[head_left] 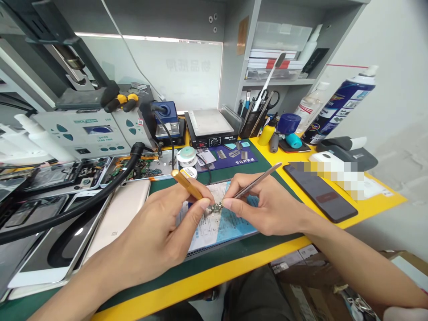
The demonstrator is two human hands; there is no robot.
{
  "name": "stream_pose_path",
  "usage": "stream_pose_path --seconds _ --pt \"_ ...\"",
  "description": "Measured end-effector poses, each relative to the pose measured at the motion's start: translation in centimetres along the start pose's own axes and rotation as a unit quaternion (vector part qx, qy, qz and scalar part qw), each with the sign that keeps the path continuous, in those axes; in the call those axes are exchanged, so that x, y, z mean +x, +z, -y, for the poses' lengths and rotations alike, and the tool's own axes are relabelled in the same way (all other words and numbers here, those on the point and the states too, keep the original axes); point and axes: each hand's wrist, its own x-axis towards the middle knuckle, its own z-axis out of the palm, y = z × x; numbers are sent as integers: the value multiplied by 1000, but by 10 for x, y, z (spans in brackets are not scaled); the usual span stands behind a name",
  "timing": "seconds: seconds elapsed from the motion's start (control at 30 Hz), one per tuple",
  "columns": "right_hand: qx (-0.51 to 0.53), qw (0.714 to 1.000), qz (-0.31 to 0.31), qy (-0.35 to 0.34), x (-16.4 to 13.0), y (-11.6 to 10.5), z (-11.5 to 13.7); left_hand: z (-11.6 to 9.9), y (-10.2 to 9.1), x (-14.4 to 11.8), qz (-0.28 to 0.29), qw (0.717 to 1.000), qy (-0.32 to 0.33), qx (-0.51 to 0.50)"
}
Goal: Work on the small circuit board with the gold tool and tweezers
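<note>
My left hand (160,232) grips a gold-handled tool (187,183), its tip down at a small circuit board part (216,207). My right hand (264,205) pinches metal tweezers (259,179) whose tips meet the same part. The part lies on a blue and white work mat (227,227) in the middle of the green bench. Both hands rest on the mat, fingertips almost touching.
White phones (110,218) and a thick black hose (83,203) lie at the left. A soldering station (87,131), hot plate (210,127) and tool cup (254,120) stand behind. A dark phone (319,191) and spray can (341,104) are at the right.
</note>
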Motion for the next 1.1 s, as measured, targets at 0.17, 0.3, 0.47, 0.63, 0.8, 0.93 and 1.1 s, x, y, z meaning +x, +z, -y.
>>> stream_pose_path --seconds 0.17,0.3,0.47,0.63,0.8,0.93,1.1 --pt "3 1000 -5 -9 0 0 0 -1 1 1 -4 1000 3 3" --pt "-4 1000 -5 -5 0 -1 -1 0 2 1 -1 1000 1 0" --pt "-4 1000 -3 0 -1 0 -1 2 2 0 -13 1000 9 4" --pt "2 1000 -2 -6 -1 -1 -2 0 0 0 -2 1000 2 1" --pt "6 1000 -1 1 -1 0 -2 -2 -1 1 6 1000 -5 -3" --pt "7 1000 -1 -1 -1 0 -2 -2 -1 0 6 1000 -4 -2" --pt "7 1000 2 2 -1 0 -2 -1 -1 -1 7 1000 -5 -4"
